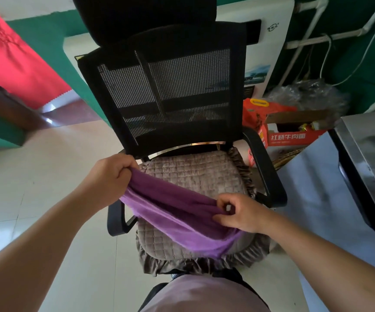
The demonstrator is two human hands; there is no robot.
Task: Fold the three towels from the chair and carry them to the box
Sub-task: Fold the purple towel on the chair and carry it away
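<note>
Near the centre of the frame, the fingers of the left hand (110,176) are curling tightly around one bunched end of a purple towel (177,219), while the thumb and forefinger of the right hand (238,212) are pinching the opposite end, the remaining fingers lying loosely curled beside it. Between the two grips the towel is hanging in a slack, doubled band, its lower edge trailing across the front of the quilted seat cushion (193,174) at lower centre. Outward from the hands, both bare forearms are reaching in from the lower corners of the frame, over a black mesh-backed chair (166,91) that is filling the upper middle. Only this one towel is showing; no other towels are lying on the seat, and whether any have already been folded or carried off cannot be told. To the right of the chair, at middle right, a red printed cardboard box (294,134) is standing open on the floor beside a grey cabinet (366,149); it may be the destination, though that is a judgement. As judged, the fold of this towel is only partly made, since the cloth is hanging loose and uneven, and squaring it and carrying it to the box are remaining.
</note>
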